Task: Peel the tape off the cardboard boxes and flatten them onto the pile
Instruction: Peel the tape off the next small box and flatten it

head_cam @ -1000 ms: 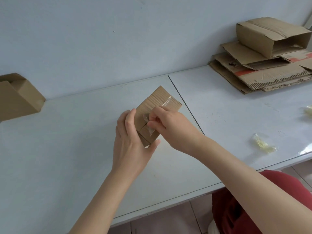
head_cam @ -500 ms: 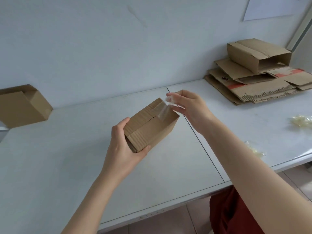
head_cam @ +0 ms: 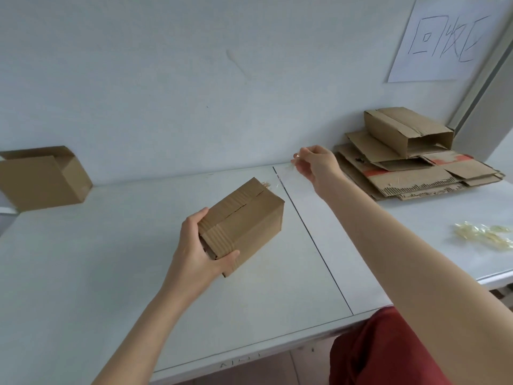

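Observation:
My left hand (head_cam: 198, 252) grips the near end of a small brown cardboard box (head_cam: 251, 220) held just above the white table (head_cam: 111, 273). Its top seam shows bare, with the flaps slightly parted. My right hand (head_cam: 315, 163) is raised up and to the right of the box, pinching a strip of clear tape (head_cam: 280, 180). The strip stretches back toward the box's far corner; whether its end is still stuck there is hard to see. A pile of flattened cardboard (head_cam: 416, 173) lies at the back right, with one unflattened open box (head_cam: 408, 132) on top.
Another open cardboard box (head_cam: 41, 177) stands against the wall at the far left. Crumpled bits of clear tape (head_cam: 485, 236) lie near the table's right edge. A paper sign (head_cam: 449, 37) hangs on the wall above the pile. My red clothing (head_cam: 388, 348) shows below the front edge.
My right hand has pulled the tape along the box's top seam and lifted up and to the right, away from the box. The left hand has kept hold of the box.

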